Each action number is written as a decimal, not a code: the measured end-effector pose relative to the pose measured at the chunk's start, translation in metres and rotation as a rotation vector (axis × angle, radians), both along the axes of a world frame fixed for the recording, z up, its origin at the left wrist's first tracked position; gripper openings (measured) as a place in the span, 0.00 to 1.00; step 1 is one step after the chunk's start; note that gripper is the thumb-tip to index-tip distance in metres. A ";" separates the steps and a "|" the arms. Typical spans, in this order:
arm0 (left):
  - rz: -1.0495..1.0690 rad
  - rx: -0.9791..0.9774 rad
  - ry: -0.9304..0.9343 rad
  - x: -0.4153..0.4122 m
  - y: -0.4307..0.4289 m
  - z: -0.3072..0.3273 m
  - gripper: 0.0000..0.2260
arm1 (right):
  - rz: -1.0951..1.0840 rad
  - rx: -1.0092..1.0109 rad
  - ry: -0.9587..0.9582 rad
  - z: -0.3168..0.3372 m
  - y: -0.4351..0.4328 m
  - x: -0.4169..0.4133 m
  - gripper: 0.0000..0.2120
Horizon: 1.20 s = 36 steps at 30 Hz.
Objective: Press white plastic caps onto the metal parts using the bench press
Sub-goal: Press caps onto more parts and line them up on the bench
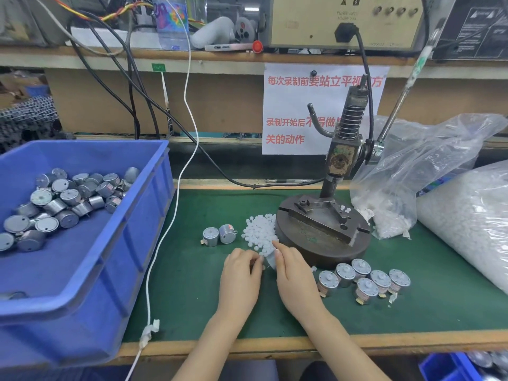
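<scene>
My left hand and right hand meet at the near edge of a pile of small white plastic caps on the green mat. Between them is one grey metal part, which my right hand grips with thumb and fingers. The curled fingertips of my left hand pinch a small white cap right next to it. The bench press stands just behind and to the right on its round base, ram raised and nothing under it. Two bare metal parts lie left of the pile.
A blue bin with several metal parts fills the left side. Several capped parts stand right of my hands. Plastic bags of caps sit at the right. The press lever rises to the upper right. A white cable runs down beside the bin.
</scene>
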<state>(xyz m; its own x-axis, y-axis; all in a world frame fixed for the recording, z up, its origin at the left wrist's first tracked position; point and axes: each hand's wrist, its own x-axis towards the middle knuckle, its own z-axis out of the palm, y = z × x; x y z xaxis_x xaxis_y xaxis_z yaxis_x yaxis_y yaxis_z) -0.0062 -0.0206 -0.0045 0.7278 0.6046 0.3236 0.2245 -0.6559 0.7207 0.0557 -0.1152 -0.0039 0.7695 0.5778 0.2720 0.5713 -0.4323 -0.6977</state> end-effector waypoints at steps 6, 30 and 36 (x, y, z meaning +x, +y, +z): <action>0.029 -0.050 -0.015 0.000 0.000 0.000 0.08 | 0.006 -0.127 -0.056 -0.002 0.004 0.003 0.19; 0.098 -0.084 -0.044 -0.001 -0.003 0.002 0.09 | 0.103 -0.236 -0.167 0.001 0.009 0.003 0.22; 0.091 -0.094 -0.054 -0.002 -0.003 0.002 0.09 | 0.132 -0.294 -0.198 0.004 0.012 0.001 0.23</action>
